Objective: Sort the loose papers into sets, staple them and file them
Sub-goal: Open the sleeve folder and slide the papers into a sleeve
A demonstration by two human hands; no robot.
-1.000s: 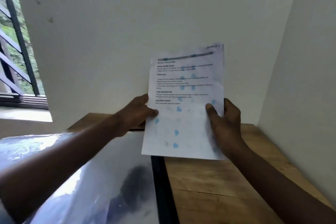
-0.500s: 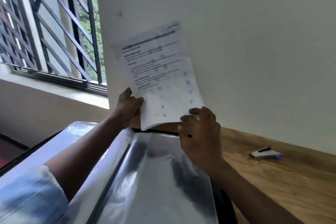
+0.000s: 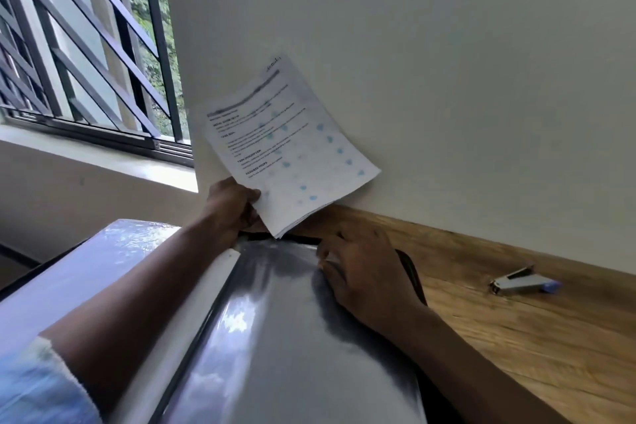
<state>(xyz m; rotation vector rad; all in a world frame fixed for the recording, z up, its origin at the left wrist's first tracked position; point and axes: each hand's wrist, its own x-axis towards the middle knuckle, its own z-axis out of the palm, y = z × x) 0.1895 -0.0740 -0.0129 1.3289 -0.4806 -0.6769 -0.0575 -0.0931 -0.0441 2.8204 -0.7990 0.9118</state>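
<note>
Change: right hand point(image 3: 361, 272) has let go of the paper set point(image 3: 289, 148) and dropped onto the file point(image 3: 275, 337). A second ago both hands held the set. Now it's the left hand point(image 3: 237, 206) only.

Left hand: grasping the set at its lower left edge, thumb on the front. The set stands up and to the right of that hand, tilted, in the air above the far edge of the file, with its lowest corner just over that edge. Several sheets show at the bottom edge. Can't see a staple from here.

Right hand: lies on the top clear sleeve, below and right of the left hand, fingers bent at the sleeve's far edge. Can't tell whether it's pinching the edge or just pressing on it.

Stapler point(image 3: 523, 284): on the table point(image 3: 516, 354), well to the right of the right hand, untouched.

Read: stapling for this set looks done, and we're at the filing step. Right hand is probably opening the sleeve mouth so the left can feed the set in. Risk: the one-handed hold lets the sheets fan or snag at the mouth.
</note>
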